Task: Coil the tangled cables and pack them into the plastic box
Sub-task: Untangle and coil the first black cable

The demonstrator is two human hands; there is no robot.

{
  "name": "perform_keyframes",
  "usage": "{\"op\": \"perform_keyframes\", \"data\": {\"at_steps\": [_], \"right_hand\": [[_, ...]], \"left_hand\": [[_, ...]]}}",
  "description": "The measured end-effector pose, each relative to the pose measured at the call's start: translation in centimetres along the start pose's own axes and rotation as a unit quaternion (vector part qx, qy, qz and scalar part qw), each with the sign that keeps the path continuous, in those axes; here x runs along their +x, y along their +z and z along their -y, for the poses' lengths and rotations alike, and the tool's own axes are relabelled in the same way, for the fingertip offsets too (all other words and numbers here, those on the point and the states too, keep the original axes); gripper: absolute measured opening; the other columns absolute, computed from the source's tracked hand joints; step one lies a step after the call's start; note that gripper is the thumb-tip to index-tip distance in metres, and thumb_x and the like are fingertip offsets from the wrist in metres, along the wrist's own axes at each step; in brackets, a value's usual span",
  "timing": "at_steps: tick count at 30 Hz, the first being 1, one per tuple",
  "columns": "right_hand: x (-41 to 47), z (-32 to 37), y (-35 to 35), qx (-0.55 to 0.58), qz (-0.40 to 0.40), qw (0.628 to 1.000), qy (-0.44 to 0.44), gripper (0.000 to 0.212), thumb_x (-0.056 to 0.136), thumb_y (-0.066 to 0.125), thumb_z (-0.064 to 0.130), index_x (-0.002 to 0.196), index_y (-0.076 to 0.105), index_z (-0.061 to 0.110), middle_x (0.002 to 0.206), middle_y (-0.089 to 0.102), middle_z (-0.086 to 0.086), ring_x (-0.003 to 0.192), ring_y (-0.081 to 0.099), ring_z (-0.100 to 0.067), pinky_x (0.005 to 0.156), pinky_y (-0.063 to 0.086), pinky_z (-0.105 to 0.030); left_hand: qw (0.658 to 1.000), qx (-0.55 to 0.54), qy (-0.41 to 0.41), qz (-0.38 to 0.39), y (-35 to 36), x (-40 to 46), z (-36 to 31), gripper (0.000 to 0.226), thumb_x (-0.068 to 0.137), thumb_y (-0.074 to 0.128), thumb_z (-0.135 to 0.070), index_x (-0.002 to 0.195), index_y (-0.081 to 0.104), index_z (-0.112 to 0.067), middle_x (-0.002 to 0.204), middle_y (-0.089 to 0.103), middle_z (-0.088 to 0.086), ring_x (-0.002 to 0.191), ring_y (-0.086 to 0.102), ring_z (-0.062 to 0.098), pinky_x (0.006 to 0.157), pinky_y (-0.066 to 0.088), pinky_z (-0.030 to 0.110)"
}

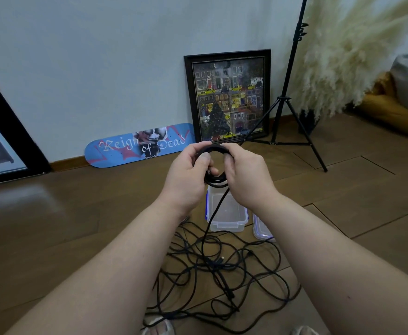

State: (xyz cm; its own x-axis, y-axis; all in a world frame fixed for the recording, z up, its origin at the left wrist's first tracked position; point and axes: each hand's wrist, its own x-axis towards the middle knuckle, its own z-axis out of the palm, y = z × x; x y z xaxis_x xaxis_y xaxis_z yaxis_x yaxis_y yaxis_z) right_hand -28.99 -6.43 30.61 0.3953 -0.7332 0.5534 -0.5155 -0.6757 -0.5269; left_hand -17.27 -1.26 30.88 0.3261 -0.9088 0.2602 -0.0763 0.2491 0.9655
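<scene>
Wooden floor [65,226] running up to a pale wall, with a skateboard deck [140,145] and a framed picture [229,95] leaning there, a black tripod [292,97] and pampas grass [348,52] standing off to the right.

Holding a black coil [216,163] up in front of the chest, above the open plastic box [226,209] resting on the floor. Left hand [186,170] gripping the coil's left side, thumb pressing across the loops, fingers [203,144] curling over the top. Right hand [243,175] gripping the right side, fingers curling round the bundle. A loose tail [214,209] hanging from the bottom of the coil, dropping past the box and trailing into the tangled cables [222,272] sprawling on the floor near the feet. The box's lid [261,229] lying just beside the box, on its right.

Judging by this: still winding, with most of the heap not yet coiled.

For doing the step well: keeping one hand pinching all loops together so none spring free; feeding the tail with the other hand, laying each turn at the same size as the last; drawing slack slowly, stopping and shaking out any knot rising from the heap rather than tugging; keeping the ring small enough for fitting flat inside the box.
</scene>
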Motion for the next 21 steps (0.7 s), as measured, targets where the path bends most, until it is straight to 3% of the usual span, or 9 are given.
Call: {"op": "perform_keyframes", "data": {"at_steps": [3,6,9,11,14,17,19,21], "right_hand": [[-0.1,-0.1,0.3,0.013,0.001,1.000,0.012,0.036,0.101,0.039,0.012,0.134,0.054,0.011,0.116,0.067,-0.010,0.106,0.060,-0.028,0.085,0.042,-0.033],[-0.4,0.1,0.7,0.073,-0.004,0.996,0.042,0.039,0.101,0.038,0.010,0.137,0.052,0.016,0.118,0.066,-0.006,0.103,0.059,-0.023,0.084,0.044,-0.031],[-0.3,0.2,1.0,0.142,-0.006,0.986,0.086,0.036,0.102,0.036,0.012,0.128,0.058,0.022,0.092,0.062,0.006,0.079,0.053,-0.011,0.070,0.040,-0.029],[-0.1,0.5,1.0,0.180,-0.014,0.977,0.112,0.032,0.102,0.037,0.012,0.122,0.061,0.021,0.085,0.058,0.013,0.077,0.052,-0.007,0.070,0.040,-0.028],[0.1,1.1,1.0,0.247,-0.034,0.956,0.157,0.030,0.101,0.039,0.010,0.115,0.065,0.015,0.095,0.067,0.003,0.090,0.061,-0.015,0.081,0.051,-0.036],[0.2,1.3,1.5,0.319,-0.040,0.924,0.206,0.027,0.100,0.040,0.012,0.104,0.067,0.016,0.080,0.064,-0.001,0.073,0.057,-0.017,0.067,0.046,-0.036],[0.2,1.5,1.8,0.331,-0.028,0.920,0.209,0.027,0.099,0.039,0.010,0.102,0.065,0.017,0.072,0.058,-0.001,0.065,0.050,-0.015,0.063,0.039,-0.033],[0.2,1.8,1.5,0.318,-0.009,0.928,0.193,0.030,0.097,0.038,0.005,0.109,0.063,0.017,0.075,0.059,0.002,0.067,0.051,-0.012,0.064,0.042,-0.034]], "left_hand": [[1.000,0.015,0.002,-0.009,0.3,0.0,0.1,0.030,0.103,0.037,-0.006,0.111,0.058,-0.026,0.069,0.053,-0.006,0.062,0.054,0.006,0.072,0.046,0.029],[1.000,0.023,0.007,-0.007,0.6,-0.1,0.1,0.029,0.103,0.035,-0.006,0.116,0.059,-0.018,0.063,0.049,-0.007,0.059,0.050,0.007,0.064,0.044,0.024],[1.000,0.013,0.006,0.004,0.4,-0.1,0.0,0.030,0.103,0.035,-0.003,0.117,0.058,-0.017,0.064,0.051,-0.007,0.061,0.050,0.009,0.064,0.044,0.024],[1.000,-0.012,-0.001,0.018,0.1,-0.1,-0.2,0.030,0.102,0.037,-0.001,0.118,0.057,-0.016,0.069,0.055,-0.006,0.061,0.053,0.008,0.068,0.046,0.027],[0.995,-0.091,-0.021,0.038,0.3,-0.5,-0.6,0.028,0.102,0.039,-0.001,0.120,0.056,-0.015,0.068,0.062,-0.007,0.062,0.057,0.007,0.072,0.050,0.028],[0.984,-0.174,-0.039,0.022,0.9,-0.7,-0.9,0.027,0.104,0.035,-0.004,0.121,0.055,-0.010,0.062,0.052,-0.003,0.057,0.049,0.007,0.065,0.049,0.022],[0.986,-0.164,-0.028,-0.009,1.0,-0.5,-0.9,0.028,0.105,0.032,-0.005,0.117,0.057,-0.007,0.061,0.042,-0.003,0.053,0.039,0.006,0.058,0.042,0.018],[0.992,-0.122,-0.014,-0.026,0.7,-0.3,-0.9,0.029,0.105,0.031,-0.005,0.116,0.057,-0.003,0.060,0.040,-0.005,0.049,0.037,0.003,0.051,0.037,0.012]]}}
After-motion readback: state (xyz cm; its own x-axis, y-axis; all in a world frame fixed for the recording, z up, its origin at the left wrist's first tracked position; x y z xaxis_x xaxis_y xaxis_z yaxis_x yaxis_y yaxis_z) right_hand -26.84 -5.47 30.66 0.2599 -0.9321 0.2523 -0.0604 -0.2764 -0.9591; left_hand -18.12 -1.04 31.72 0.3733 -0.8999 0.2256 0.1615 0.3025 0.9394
